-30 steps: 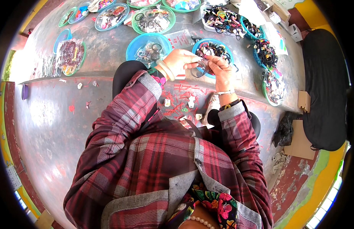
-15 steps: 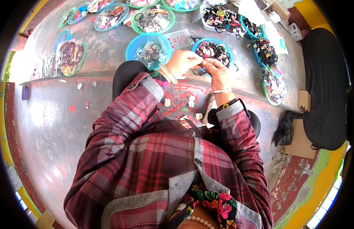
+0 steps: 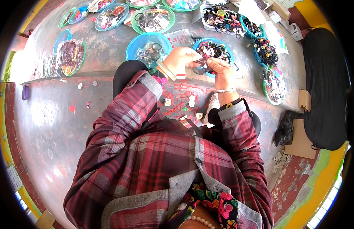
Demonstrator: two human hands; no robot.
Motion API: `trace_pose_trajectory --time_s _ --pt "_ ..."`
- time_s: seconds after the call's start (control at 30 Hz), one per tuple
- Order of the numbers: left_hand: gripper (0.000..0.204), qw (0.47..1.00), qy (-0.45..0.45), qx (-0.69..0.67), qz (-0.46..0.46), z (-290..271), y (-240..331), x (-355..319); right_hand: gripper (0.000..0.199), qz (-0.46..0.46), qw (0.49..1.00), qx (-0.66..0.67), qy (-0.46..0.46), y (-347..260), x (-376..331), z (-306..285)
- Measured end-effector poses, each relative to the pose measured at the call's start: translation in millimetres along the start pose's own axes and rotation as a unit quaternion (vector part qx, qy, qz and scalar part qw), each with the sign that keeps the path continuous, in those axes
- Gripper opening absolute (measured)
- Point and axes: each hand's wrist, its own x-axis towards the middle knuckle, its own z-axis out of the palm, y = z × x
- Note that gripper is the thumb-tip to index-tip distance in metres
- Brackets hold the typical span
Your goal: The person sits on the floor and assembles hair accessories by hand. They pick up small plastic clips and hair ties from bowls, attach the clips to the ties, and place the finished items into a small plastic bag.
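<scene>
This looks like a small home workshop or street-side sorting spot for hair accessories. A worn, paint-flecked concrete floor [image 3: 51, 126] with a low step serves as the workbench. Shallow plastic bowls [image 3: 148, 44] and baskets [image 3: 219, 17] of hair ties and bands lie spread across it, with cardboard boxes [image 3: 304, 100] at the edge.

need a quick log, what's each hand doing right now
Left hand: closed, pinching a small dark hair tie.
Right hand: closed on the same hair tie.
</scene>
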Motion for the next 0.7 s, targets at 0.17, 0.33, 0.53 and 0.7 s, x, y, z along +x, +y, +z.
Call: trace_pose_trajectory --time_s 0.17,0.33,0.53,0.7 --pt "0.025 0.999 -0.008 -0.035 -0.005 0 5 -3 0.01 0.004 1.0 0.021 0.002 -1 6 -9" --pt "0.025 1.0 -0.01 -0.026 -0.006 0 3 -1 0.006 0.015 0.999 0.037 0.006 -1 6 -12" --pt "0.025 1.0 0.01 -0.005 -0.006 2 11 -5 0.024 0.024 0.998 0.018 0.058 -12 9 -12" --pt "0.026 1.0 -0.026 0.012 0.006 -1 0 -2 0.015 0.001 0.995 -0.095 -0.008 -4 5 -5"
